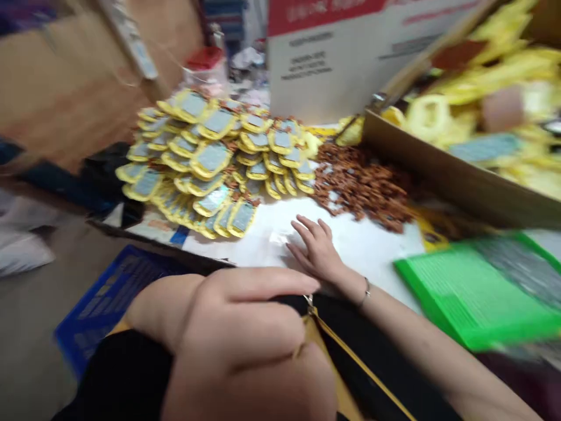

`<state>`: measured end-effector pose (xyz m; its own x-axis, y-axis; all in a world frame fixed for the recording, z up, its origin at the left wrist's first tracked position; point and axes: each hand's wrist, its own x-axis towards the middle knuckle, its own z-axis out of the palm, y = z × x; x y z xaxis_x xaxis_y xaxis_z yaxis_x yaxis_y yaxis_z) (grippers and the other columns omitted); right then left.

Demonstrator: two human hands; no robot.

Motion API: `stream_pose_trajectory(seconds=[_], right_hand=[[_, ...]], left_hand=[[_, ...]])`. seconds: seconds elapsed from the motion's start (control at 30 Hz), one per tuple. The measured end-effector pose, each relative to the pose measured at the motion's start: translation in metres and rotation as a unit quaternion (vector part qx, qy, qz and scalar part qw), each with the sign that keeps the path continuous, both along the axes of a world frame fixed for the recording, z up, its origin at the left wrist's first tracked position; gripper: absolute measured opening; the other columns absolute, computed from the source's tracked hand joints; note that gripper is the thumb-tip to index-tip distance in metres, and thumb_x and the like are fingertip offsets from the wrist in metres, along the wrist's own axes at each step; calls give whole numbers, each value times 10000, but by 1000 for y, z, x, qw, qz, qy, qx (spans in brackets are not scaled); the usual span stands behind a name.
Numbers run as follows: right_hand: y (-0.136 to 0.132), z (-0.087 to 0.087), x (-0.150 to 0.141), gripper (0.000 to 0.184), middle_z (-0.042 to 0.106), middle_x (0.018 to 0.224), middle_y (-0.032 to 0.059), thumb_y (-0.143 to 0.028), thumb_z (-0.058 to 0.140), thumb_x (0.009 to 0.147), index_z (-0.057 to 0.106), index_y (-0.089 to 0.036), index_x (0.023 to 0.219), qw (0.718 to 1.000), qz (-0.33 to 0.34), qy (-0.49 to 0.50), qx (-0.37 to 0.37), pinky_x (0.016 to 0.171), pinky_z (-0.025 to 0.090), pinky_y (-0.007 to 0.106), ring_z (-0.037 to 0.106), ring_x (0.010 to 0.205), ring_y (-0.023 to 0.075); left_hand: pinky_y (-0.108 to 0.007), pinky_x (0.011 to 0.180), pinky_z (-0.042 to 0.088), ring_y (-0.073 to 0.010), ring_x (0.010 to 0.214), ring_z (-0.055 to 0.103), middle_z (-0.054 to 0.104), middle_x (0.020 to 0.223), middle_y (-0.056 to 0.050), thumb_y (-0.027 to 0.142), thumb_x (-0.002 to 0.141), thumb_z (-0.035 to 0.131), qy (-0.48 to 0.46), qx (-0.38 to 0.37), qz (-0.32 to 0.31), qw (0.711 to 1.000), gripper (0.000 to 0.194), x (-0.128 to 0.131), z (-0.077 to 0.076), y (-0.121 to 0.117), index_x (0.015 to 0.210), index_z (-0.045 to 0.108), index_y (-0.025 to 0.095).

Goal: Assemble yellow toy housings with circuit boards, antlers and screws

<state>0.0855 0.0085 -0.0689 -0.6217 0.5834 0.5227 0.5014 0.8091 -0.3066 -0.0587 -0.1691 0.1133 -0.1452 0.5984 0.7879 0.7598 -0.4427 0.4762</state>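
Note:
My left hand (245, 345) is raised close to the camera and looks large, its fingers curled inward. Whatever it holds, if anything, is hidden behind the fingers. Lower and farther off, my right hand (316, 248) rests on the white work surface (263, 228) with its fingers spread and nothing in them. Just beyond its fingertips lies a heap of small brown pieces (359, 181). To the left of that hand are stacks of yellow-edged pouches with grey faces (213, 158), some with brown bits at their tops. A small clear piece (279, 237) lies near the right fingertips.
A cardboard box (438, 158) of yellow items stands at the right. In front of it sits a green tray (464, 292). A blue crate (105, 298) is on the floor at the left. Behind the stacks stand a printed white-and-red carton (319, 76) and a red-topped container (205, 70).

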Motion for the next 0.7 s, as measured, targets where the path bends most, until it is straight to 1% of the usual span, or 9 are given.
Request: stream_pose_trajectory(seconds=[0.03,0.1,0.17,0.27,0.37,0.43,0.5,0.63,0.7], right_hand=[[-4,1,9,527,577,1432,175,-409,443,992,424,-205,1478,1000,-23,-14,-10,1155,327,533,536,1331,286],[-9,4,25,491,553,1461,186,-404,439,992,486,-178,1425,997,-60,-27,-36,1173,300,540,506,1359,290],[-13,9,39,471,549,1466,189,-400,426,996,511,-166,1396,994,-97,-26,-46,1167,307,543,503,1360,288],[-19,17,59,449,561,1453,186,-388,420,998,532,-167,1373,991,-130,-23,-37,1148,330,543,517,1343,290],[-20,30,84,453,567,1444,185,-387,435,994,539,-166,1376,986,-167,-22,-18,1142,334,548,523,1333,305],[-16,45,103,457,578,1429,179,-400,458,985,550,-172,1371,980,-199,-11,-8,1125,360,548,539,1311,317],[-7,64,122,460,590,1412,171,-413,494,966,561,-187,1361,973,-230,11,0,1090,408,547,560,1285,330],[40,106,150,457,630,1356,161,-386,573,902,593,-196,1317,953,-286,97,26,1059,474,530,584,1263,330],[80,126,161,446,681,1263,157,-351,592,865,622,-172,1273,941,-314,128,14,1039,501,518,625,1190,320]], left_hand=[[-563,783,604,-405,902,706,741,755,-63,367,402,732,-27,-9,-17,999,343,0,-2,-5,688,739,558],[-576,818,601,-428,982,694,743,770,-69,311,387,703,49,-40,-122,990,404,-1,-8,-4,698,738,565],[-562,877,606,-398,985,704,735,748,-61,318,404,695,164,-32,-188,968,413,3,-10,9,750,754,534],[-514,873,634,-315,859,725,689,665,-38,412,527,693,234,19,-255,938,304,22,-1,33,806,749,519],[-390,819,657,-231,744,709,695,683,-17,420,705,676,291,-16,-380,878,159,44,15,60,813,734,522],[-322,849,642,-166,657,676,705,686,3,372,807,650,306,-1,-465,831,114,58,15,85,838,751,416],[-320,840,624,-127,587,632,717,700,8,331,894,582,295,64,-511,805,178,69,0,118,910,752,283],[-311,698,584,-154,656,669,732,739,-25,129,893,489,319,-8,-402,858,260,80,-59,178,1001,721,173],[-294,633,558,-161,671,684,737,761,-30,112,882,475,327,-44,-385,862,277,77,-86,194,1010,717,157]])
